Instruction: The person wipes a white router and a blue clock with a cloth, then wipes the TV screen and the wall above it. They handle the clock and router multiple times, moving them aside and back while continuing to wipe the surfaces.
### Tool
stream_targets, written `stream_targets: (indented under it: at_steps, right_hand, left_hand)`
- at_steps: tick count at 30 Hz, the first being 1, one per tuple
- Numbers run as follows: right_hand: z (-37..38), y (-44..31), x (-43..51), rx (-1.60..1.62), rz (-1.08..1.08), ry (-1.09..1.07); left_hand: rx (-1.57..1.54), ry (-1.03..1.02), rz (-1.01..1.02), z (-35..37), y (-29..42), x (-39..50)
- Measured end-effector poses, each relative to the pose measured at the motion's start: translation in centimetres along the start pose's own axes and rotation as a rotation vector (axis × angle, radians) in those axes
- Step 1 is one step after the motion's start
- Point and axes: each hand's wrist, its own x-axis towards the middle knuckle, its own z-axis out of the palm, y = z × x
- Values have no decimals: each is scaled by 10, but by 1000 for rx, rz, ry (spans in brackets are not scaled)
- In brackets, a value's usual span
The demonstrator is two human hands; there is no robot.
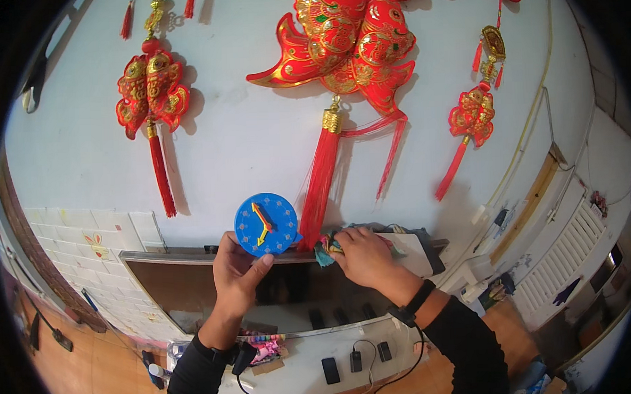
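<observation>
My left hand point(240, 275) holds up a round blue toy clock point(251, 228) with yellow hands, its face turned towards me and my thumb at its lower rim. Behind it runs the top edge of a flat-screen television point(194, 292). Over that edge, my right hand point(362, 255) grips a crumpled, multicoloured cloth point(325, 254), with part of it bunched under the fingers. Beside this hand, to the right, a white flat object point(414, 251) sits at the top of the television. Both wrists wear black straps with cables.
Red fish ornaments point(352, 44) with tassels hang on the wall; one long red tassel point(323, 181) drops between my hands. Below the television, a white stand point(301, 377) bears a black phone point(330, 371), small black devices and pink items point(268, 349). A louvred white panel point(560, 256) stands right.
</observation>
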Motion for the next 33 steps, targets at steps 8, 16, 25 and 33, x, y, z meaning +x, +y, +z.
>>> stream_targets:
  at_steps: [8,16,25,33]
  right_hand:
    - [2,-33,1,-238,188,-130]
    - [-37,-61,-46,-98,290,-97]
    - [-137,-56,-136,265,620,-379]
    - [-128,-9,-36,298,458,391]
  left_hand:
    - [-66,-44,-42,-17,9,-29]
    - [-56,-86,-56,-38,21,-35]
    - [74,-25,-131,-89,61,-61]
    - [100,110,-126,-87,70,-75]
